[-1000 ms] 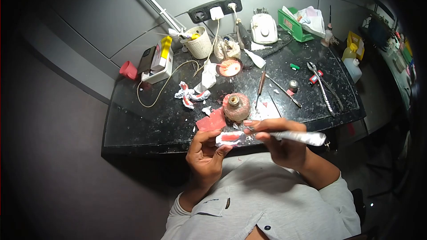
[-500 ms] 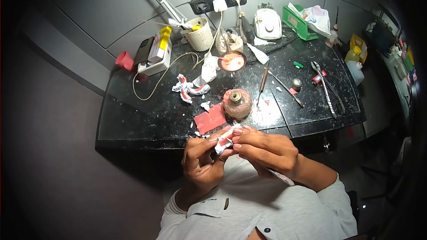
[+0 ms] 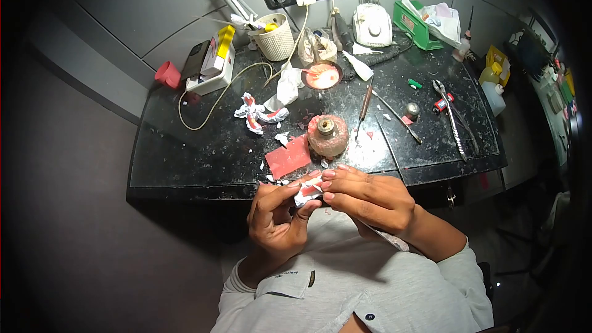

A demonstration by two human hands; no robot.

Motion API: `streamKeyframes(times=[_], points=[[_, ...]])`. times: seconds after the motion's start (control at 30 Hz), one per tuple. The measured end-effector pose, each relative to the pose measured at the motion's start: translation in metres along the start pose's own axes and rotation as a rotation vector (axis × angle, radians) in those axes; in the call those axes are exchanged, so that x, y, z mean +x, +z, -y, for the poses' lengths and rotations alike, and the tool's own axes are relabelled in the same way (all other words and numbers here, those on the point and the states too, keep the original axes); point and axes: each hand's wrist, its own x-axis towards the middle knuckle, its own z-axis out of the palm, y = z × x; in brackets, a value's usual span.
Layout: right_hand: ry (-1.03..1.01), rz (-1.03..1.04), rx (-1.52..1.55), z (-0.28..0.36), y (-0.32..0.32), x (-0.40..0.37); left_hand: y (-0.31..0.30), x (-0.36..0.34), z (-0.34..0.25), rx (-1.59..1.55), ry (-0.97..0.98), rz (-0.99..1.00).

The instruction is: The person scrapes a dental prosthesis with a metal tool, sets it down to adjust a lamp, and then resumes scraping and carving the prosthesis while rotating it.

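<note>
Between my two hands, just off the front edge of the bench, is a small white piece with a pink-red strip [image 3: 308, 192]. My left hand [image 3: 275, 214] has its fingers closed round the piece's left side. The fingertips of my right hand [image 3: 370, 200] press on its right side. A pale, speckled handle [image 3: 393, 240] sticks out from under my right hand; its other end is hidden. Beyond the hands stand a round pink-crusted burner [image 3: 328, 139] and a flat pink sheet [image 3: 288, 156].
White and red pieces [image 3: 253, 113] lie at the left of the black bench [image 3: 203, 166]. A pan of pink material [image 3: 322, 76] sits behind the burner. Thin tools [image 3: 365, 111] and pliers [image 3: 452, 121] lie to the right. A green bin [image 3: 417, 26] is at the back.
Both hands still hold the white piece, which is tilted slightly differently. My left hand has shifted slightly left. The bench items appear slightly higher and further left in the view.
</note>
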Motion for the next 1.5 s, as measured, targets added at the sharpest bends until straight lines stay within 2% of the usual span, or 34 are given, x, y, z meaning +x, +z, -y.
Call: streamKeyframes(times=[0.07,0.13,0.47,0.67,0.83,1.27,1.5], points=[[0.005,-0.002,0.013,0.002,0.001,-0.001,-0.001,-0.001,0.0,0.016,-0.01,0.009],[0.104,-0.05,0.098,0.006,0.002,-0.002,-0.001,-0.001,0.001,0.065,-0.013,-0.016],[0.05,-0.049,0.058,0.007,0.008,0.002,0.002,-0.001,0.004,0.054,0.025,-0.003],[0.101,-0.077,0.076,0.009,0.011,0.004,0.007,-0.005,0.006,-0.004,-0.02,-0.049],[0.155,-0.052,0.159,0.009,0.008,0.004,0.003,-0.005,0.006,0.001,0.011,0.007],[0.14,-0.039,0.103,0.008,0.008,0.005,0.002,-0.005,0.006,0.045,0.018,0.015],[0.084,-0.005,0.108,-0.002,0.007,0.001,-0.002,-0.003,0.001,0.003,-0.083,-0.022]])
